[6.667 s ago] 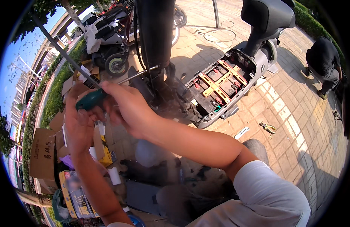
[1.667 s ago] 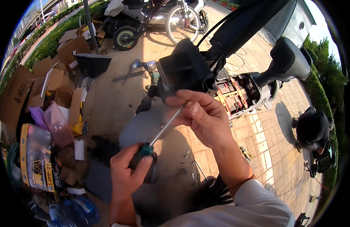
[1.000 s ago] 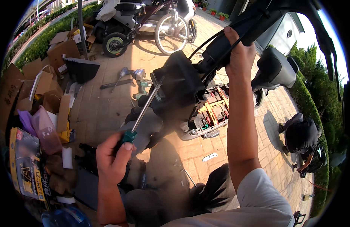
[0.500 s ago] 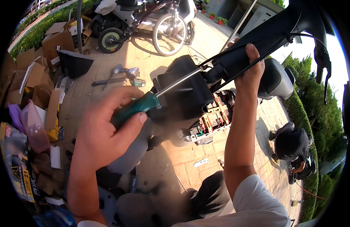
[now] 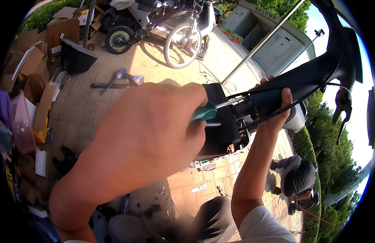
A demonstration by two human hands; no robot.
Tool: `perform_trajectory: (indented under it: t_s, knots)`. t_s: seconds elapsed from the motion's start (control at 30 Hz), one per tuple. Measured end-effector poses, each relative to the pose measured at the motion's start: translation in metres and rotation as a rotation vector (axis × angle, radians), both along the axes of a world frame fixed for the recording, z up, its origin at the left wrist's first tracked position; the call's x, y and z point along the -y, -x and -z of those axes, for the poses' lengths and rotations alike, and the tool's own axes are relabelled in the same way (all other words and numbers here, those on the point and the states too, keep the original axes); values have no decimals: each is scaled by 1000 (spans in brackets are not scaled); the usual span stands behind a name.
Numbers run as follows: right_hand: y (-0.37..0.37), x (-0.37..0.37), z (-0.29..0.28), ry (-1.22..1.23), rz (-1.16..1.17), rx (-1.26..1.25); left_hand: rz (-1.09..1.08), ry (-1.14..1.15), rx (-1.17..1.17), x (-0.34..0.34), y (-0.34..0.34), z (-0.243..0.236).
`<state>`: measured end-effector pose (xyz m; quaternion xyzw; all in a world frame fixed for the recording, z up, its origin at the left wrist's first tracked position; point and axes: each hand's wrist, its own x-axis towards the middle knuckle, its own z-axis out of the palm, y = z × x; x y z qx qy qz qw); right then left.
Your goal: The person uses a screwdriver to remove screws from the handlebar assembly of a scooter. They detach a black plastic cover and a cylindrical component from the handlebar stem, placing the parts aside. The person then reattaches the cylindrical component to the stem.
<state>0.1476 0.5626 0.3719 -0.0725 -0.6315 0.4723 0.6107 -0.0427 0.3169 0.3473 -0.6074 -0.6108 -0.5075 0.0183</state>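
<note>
My left hand (image 5: 151,125) is wrapped round the green handle of a screwdriver (image 5: 207,111), whose bright shaft runs up and right. Its tip meets the lower end of a black steering column (image 5: 297,83); the exact contact point is too small to make out. My right hand (image 5: 276,115) grips the column from below, thumb on the near side. Thin black cables run along the column to a brake lever (image 5: 342,106) at upper right. Beneath the screwdriver sits a black box-shaped cover (image 5: 214,141), partly hidden by my left hand.
A power tool (image 5: 128,79) lies on the paving at left, near a dark angular panel (image 5: 76,56). Cardboard boxes (image 5: 37,67) crowd the left side. A three-wheeled scooter and a white-rimmed bicycle wheel (image 5: 182,45) stand ahead. At right, another person (image 5: 300,178) crouches by the hedge.
My left hand has moved right and up with the screwdriver, its wrist now turned over the handle. The column lies a little lower and further right in view, still in my right hand.
</note>
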Motion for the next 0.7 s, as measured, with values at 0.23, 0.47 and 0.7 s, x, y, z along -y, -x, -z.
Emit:
perform_trajectory:
  t_s: [0.23, 0.47, 0.7]
  knots:
    - [-1, 0, 2, 1, 31, 26, 3, 78, -130, -2, 2, -25]
    - [2, 3, 1, 53, 18, -3, -5, 112, -165, 0, 4, -31]
    - [3, 4, 3, 34, 56, 19, 36, 136, -220, -9, 6, -47]
